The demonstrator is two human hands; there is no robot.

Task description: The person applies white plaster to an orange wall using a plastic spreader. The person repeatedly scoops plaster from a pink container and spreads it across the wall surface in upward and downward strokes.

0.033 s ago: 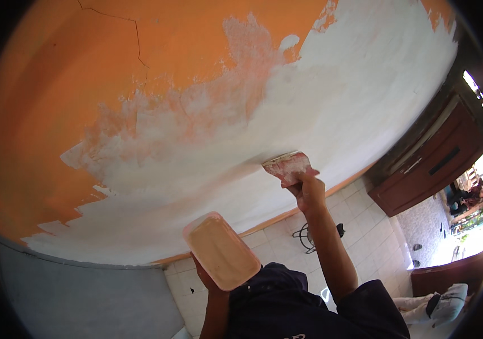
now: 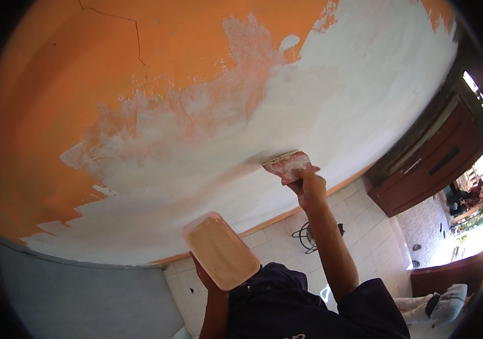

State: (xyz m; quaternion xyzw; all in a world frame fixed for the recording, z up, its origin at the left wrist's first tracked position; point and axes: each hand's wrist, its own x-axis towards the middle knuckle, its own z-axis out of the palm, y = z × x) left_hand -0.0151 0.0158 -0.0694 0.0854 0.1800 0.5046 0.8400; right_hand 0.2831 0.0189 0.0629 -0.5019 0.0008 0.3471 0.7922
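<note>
My right hand (image 2: 311, 192) is closed around a wide putty knife (image 2: 287, 167) smeared with red and white. The knife's edge is at the wall (image 2: 219, 161), on the white coating; whether it touches is hard to tell. Above and to the left, the wall is orange, with a patchy pinkish band between the two colours. A shallow rectangular tray (image 2: 219, 248) with rounded corners and a pinkish rim is in my left hand (image 2: 203, 276), whose fingers are mostly hidden by it. The tray's inner face looks beige and smooth.
A thin crack (image 2: 136, 37) runs down the orange part. A grey surface (image 2: 77, 299) adjoins the wall at lower left. On the white tiled floor (image 2: 360, 226) stands a dark wire-framed object (image 2: 308, 237). At right, a brown door (image 2: 430, 158) is beside a bright opening and a pale bundle (image 2: 447, 305).
</note>
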